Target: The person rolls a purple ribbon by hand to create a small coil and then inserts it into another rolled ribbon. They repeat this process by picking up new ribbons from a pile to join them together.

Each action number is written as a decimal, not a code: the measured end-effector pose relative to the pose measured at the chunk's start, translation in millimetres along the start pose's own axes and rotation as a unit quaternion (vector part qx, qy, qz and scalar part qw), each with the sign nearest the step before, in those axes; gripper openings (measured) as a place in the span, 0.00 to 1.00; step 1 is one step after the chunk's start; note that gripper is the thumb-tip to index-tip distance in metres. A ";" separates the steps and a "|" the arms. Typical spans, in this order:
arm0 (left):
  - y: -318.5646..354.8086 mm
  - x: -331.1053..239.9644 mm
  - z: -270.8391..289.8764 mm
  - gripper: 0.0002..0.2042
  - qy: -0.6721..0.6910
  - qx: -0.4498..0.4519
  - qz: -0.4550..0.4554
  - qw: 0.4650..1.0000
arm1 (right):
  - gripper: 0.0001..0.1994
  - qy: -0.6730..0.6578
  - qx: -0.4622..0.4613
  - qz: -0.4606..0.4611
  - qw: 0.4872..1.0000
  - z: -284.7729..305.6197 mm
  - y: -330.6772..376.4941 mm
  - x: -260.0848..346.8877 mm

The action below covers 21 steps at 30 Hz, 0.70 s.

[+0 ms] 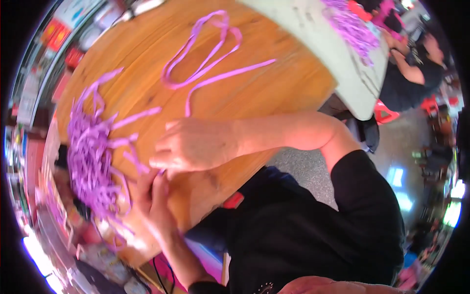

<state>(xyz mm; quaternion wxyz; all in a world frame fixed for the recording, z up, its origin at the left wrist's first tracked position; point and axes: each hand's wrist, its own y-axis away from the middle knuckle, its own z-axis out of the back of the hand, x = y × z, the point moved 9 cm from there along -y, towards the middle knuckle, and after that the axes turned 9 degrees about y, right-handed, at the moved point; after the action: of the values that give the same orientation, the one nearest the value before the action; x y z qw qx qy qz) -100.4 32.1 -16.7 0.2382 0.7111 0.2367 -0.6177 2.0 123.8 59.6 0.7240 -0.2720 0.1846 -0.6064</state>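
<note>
My left hand (155, 196) and my right hand (196, 144) meet over the near left part of the wooden table, fingertips close together. Both are closed in a pinch, and a small bit of purple shows between them. From behind my right hand runs a long flat purple ribbon (230, 72), which loops across the far part of the table. Beside my left hand lies a tangled heap of purple ribbon strips (90, 157), with several loose ends reaching toward my fingers. The exact grip of my right fingers is hidden by the back of that hand.
The wooden table (289, 85) adjoins a pale table (360, 93) at the far right, which bears another purple heap (350, 29). Another person (413, 73) in dark clothes sits beyond it, near a red stool (386, 113). Shelves with goods (54, 54) line the left side.
</note>
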 end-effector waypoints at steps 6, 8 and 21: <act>-2.3 -49.6 75.4 0.06 -0.279 -0.085 -0.153 0.944 | 0.09 -0.200 -0.014 -0.177 0.964 40.5 44.5 -71.2; -7.3 -51.8 96.1 0.07 -0.337 -0.103 -0.214 0.911 | 0.08 -0.191 -0.055 -0.204 0.959 57.0 69.2 -95.7; -9.4 -84.3 -77.7 0.19 -0.449 -0.002 -0.497 0.743 | 0.06 -0.127 -0.027 -0.130 0.983 34.0 56.7 -56.1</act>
<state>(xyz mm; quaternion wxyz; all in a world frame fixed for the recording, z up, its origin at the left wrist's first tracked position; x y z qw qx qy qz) -57.3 84.9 76.0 -0.0221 0.1333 0.4235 -0.8958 55.4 191.1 47.7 0.6487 -0.3879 0.0702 -0.6510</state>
